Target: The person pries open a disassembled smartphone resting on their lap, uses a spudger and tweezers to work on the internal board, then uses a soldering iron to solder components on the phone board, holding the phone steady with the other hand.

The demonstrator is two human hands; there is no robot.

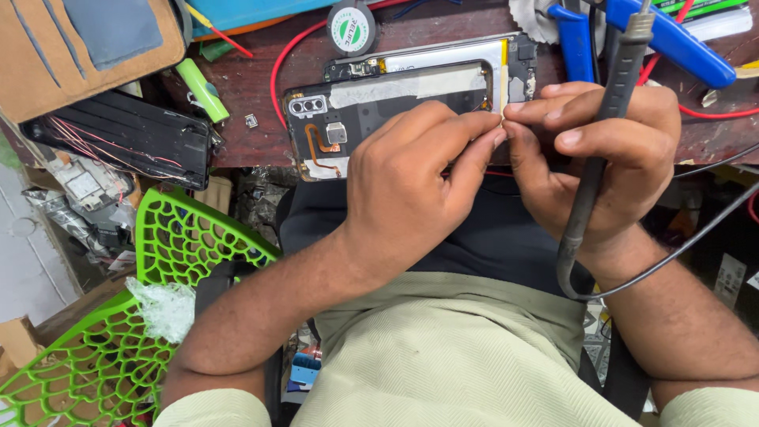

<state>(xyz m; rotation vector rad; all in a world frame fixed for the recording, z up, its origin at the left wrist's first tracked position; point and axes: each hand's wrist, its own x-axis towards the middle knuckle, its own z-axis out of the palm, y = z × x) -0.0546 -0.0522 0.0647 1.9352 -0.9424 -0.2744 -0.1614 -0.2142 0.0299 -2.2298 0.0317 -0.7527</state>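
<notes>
Head view: both hands' fingertips pinch the opened phone (395, 107) edge, right hand (601, 158) also grasping the soldering iron (609, 126), left hand (411, 190) beside it.

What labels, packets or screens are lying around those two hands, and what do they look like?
Round black disc with a green-and-white sticker: top of the bench, above the opened phone.
Green-and-black flat packet: top right corner, behind the blue-handled tool.
White rectangular tag with dark print: low right, beside the right forearm.
No lit screen shows.

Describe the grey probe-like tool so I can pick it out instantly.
Start at the brown workbench, then the opened phone at its front edge. Right of it, the right hand holds the soldering iron: a slim grey handle trailing a black cord, unlike the blue-handled pliers behind.
</notes>
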